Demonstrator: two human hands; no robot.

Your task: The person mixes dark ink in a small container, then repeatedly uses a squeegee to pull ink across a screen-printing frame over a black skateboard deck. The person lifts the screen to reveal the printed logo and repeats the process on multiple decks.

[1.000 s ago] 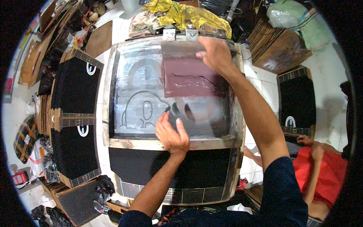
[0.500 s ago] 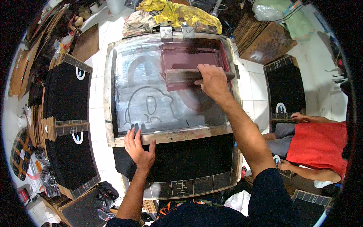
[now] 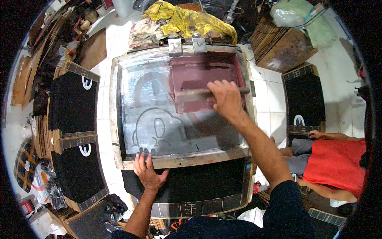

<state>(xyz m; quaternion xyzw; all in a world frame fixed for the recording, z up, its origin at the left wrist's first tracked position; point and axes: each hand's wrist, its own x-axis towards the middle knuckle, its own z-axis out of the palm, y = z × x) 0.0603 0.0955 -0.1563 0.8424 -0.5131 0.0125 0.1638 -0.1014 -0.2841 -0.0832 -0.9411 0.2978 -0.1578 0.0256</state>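
A screen-printing frame (image 3: 115, 107) lies on a black work board (image 3: 187, 183), its grey mesh (image 3: 151, 95) showing faint outlined shapes. Maroon ink (image 3: 199, 67) covers its upper right part. My right hand (image 3: 227, 95) grips a squeegee (image 3: 191, 93), a bar lying across that ink, blurred by motion. My left hand (image 3: 149, 171) rests with spread fingers on the frame's near edge at the left. Two metal clamps (image 3: 175, 46) sit on the far edge.
Stacked black panels (image 3: 73, 103) stand left, another (image 3: 304, 95) right. A person in red (image 3: 334, 163) sits at right. Yellow rags (image 3: 191, 24) lie beyond the frame, cardboard stacks (image 3: 284, 51) at back right. White tiled floor (image 3: 268, 95) surrounds the work board.
My right hand and the squeegee have moved down from the frame's far edge across the maroon ink. My left hand has shifted left along the near edge.
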